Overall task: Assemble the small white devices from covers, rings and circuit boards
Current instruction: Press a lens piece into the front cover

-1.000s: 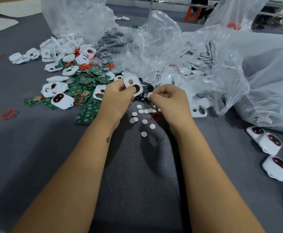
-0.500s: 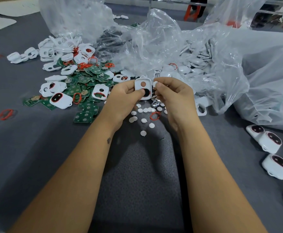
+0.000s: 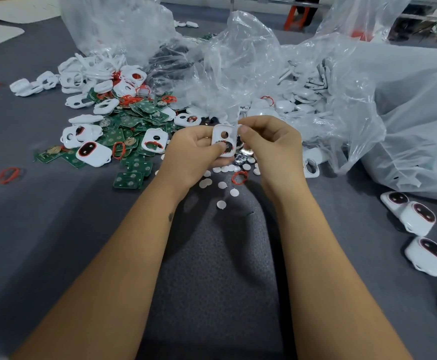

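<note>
A white cover (image 3: 223,138) with two round holes is held upright between both hands above the grey mat. My left hand (image 3: 192,154) grips its left side, thumb over the dark lower hole. My right hand (image 3: 269,141) pinches its upper right corner. Below the hands lie several small white discs (image 3: 222,185), a red ring (image 3: 239,177) and silvery pieces (image 3: 240,159). A heap of green circuit boards (image 3: 131,126), white covers (image 3: 155,141) and red rings (image 3: 118,150) spreads at the left.
Crumpled clear plastic bags (image 3: 238,68) with more white parts fill the back and right. Finished white devices (image 3: 417,218) lie at the right edge. A loose red ring (image 3: 8,175) sits at far left. The grey mat (image 3: 212,268) stretches toward me.
Both hands rose from the discs on the mat. The cover moved right and up in my left hand, and my right hand came up to pinch its top corner.
</note>
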Demonstrator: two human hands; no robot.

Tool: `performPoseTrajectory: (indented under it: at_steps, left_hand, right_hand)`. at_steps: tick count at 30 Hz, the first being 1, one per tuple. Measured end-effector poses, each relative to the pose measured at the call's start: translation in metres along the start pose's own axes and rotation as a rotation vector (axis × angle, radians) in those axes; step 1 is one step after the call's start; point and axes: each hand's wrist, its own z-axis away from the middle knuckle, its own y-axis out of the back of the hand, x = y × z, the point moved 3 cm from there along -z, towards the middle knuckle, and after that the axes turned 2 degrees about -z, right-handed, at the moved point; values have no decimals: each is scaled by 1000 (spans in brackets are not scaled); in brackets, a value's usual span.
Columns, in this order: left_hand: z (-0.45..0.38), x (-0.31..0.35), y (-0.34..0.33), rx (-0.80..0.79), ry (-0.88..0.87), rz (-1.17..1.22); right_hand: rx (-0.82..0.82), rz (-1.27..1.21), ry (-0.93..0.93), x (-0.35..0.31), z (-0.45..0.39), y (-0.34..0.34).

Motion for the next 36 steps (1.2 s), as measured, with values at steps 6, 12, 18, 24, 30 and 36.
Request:
performPoseTrajectory:
  at_steps: [6, 12, 18, 24, 30, 36]
  left_hand:
    - [1, 2, 0, -5, -21, -22]
    - [3, 3, -1, -2, -32, -26]
    - [4, 4, -2, -13, -62, -12]
    - [4, 3, -3, -20, -77, 11]
    - [5, 4, -5, -16, -72, 22]
    - [6, 5, -7, -10, -61, 27]
  right_hand:
    - [22, 198, 48, -2, 4, -4]
    - [63, 252, 80, 1, 0, -2]
    - [88, 230, 44, 4, -1, -2]
    - [70, 173, 5, 1, 4, -4]
    - [94, 212, 29, 1, 3, -5]
    - [113, 264, 32, 5, 1, -6]
